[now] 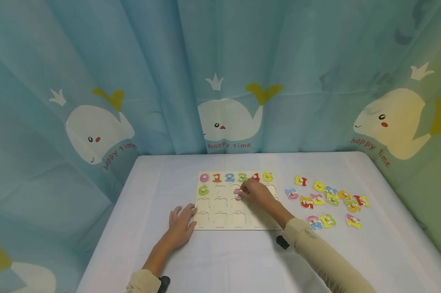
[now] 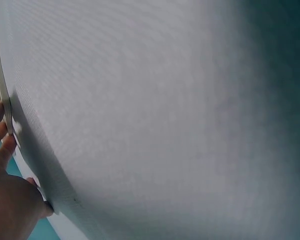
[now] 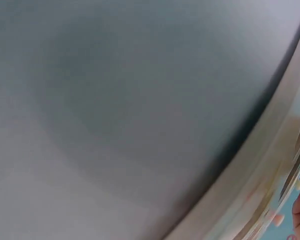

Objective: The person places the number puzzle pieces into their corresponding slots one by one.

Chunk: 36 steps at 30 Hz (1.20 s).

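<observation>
The fingers of the right hand [image 1: 258,194] are pinched together on a small pink piece [image 1: 237,192]. It sits at their tips, over the second row of the number board [image 1: 220,204]; whether it touches there, I cannot tell. The left hand [image 1: 182,224], its fingers apart, is at the board's left edge.

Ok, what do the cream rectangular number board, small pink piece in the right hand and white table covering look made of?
The cream rectangular number board: likely matte wood or fibreboard, pale with shallow recesses. The small pink piece in the right hand: probably painted wood, given its pink face; finish too small to tell. The white table covering: apparently matte fabric, given its fine weave.
</observation>
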Tool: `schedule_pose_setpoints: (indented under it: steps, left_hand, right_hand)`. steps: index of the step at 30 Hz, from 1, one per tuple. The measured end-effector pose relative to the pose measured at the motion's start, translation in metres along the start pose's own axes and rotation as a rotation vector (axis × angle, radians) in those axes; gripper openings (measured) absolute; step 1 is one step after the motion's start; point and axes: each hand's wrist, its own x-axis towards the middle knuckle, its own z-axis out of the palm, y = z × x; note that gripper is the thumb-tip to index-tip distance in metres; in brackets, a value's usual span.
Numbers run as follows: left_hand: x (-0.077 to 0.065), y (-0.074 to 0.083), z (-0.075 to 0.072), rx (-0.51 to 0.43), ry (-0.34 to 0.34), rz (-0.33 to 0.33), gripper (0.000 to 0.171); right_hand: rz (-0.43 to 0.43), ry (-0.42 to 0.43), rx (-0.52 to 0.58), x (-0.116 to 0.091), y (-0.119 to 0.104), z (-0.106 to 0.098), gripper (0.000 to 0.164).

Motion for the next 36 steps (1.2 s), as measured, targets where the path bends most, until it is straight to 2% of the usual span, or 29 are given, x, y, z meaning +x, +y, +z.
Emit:
schedule_pose_setpoints:
  steps: [6,12,19,27,36]
  left_hand:
    - [-0.001,0.0,0.001,-0.003,0.006,0.005,0.039]
    - [-0.001,0.0,0.003,0.009,-0.009,0.003,0.04]
    - [-0.001,-0.001,0.002,0.016,0.014,0.015,0.039]
    - [-0.002,-0.002,0.001,0.03,0.013,0.007,0.039]
    - [-0.002,0.0,0.0,0.018,0.004,-0.01,0.039]
  right_hand:
    - [-0.045,0.015,-0.006,0.009,-0.015,0.008,0.012]
    - [-0.042,-0.006,-0.019,0.015,-0.022,0.014,0.012]
    - [-0.064,-0.018,-0.001,0.026,-0.034,0.02,0.014]
    - [-0.02,-0.024,0.069,0.036,-0.043,0.028,0.013]
    - [0.017,-0.061,0.156,0.042,-0.043,0.034,0.011]
